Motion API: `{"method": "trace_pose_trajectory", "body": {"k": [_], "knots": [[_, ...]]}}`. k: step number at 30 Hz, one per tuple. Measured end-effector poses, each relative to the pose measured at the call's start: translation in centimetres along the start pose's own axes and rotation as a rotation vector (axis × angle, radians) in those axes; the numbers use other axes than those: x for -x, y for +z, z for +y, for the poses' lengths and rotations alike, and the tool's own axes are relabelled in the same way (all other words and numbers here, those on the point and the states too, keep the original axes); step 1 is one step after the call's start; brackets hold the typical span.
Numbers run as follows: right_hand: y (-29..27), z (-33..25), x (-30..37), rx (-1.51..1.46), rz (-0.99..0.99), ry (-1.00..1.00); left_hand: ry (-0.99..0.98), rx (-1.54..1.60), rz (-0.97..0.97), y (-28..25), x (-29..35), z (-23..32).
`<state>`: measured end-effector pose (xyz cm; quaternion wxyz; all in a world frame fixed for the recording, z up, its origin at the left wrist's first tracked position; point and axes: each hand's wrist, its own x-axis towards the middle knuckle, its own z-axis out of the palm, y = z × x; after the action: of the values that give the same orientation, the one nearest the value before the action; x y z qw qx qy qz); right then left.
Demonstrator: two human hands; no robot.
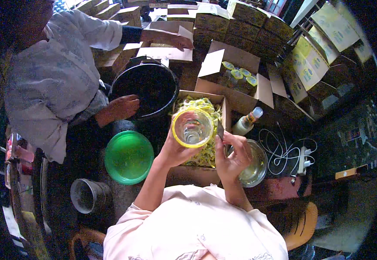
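Your left hand (170, 152) grips the cup (192, 126) above the box (193, 174), your right hand (234, 159) pinching a flat dark piece (220, 130)!

Looks like a small packing workshop from where I stand: cardboard boxes (212, 29) rise in stacks at the back, an open carton (225, 88) holds yellow-topped jars (237, 74), and 2 people (52, 86) work near a green basin (129, 158).

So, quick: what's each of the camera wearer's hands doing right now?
Left hand: closed around a yellow-rimmed clear cup.
Right hand: pinching a thin dark piece; can't tell exactly what.
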<state>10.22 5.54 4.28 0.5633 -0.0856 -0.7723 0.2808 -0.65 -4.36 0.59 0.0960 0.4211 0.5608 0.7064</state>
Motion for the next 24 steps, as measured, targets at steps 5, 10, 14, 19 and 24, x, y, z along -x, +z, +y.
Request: {"method": "trace_pose_trajectory", "body": {"k": [5,10,14,19,24], "knots": [[0.5,-0.1,-0.2,-0.006,0.005,0.033,0.014,-0.131,0.020,0.1,-0.2,0.4],[0.6,-0.2,-0.3,0.041,-0.005,0.028,0.033,-0.167,0.029,0.4,-0.1,0.6],[0.8,-0.1,-0.3,0.016,-0.026,0.045,-0.001,-0.231,0.000,0.1,0.1,0.2],[1.1,0.3,0.8,0.007,-0.044,0.129,0.016,-0.274,0.007,0.4,0.3,-0.4],[1.1,0.8,3.0,-0.025,-0.019,0.220,-0.054,-0.218,0.031,1.0,1.1,-0.3]]}}
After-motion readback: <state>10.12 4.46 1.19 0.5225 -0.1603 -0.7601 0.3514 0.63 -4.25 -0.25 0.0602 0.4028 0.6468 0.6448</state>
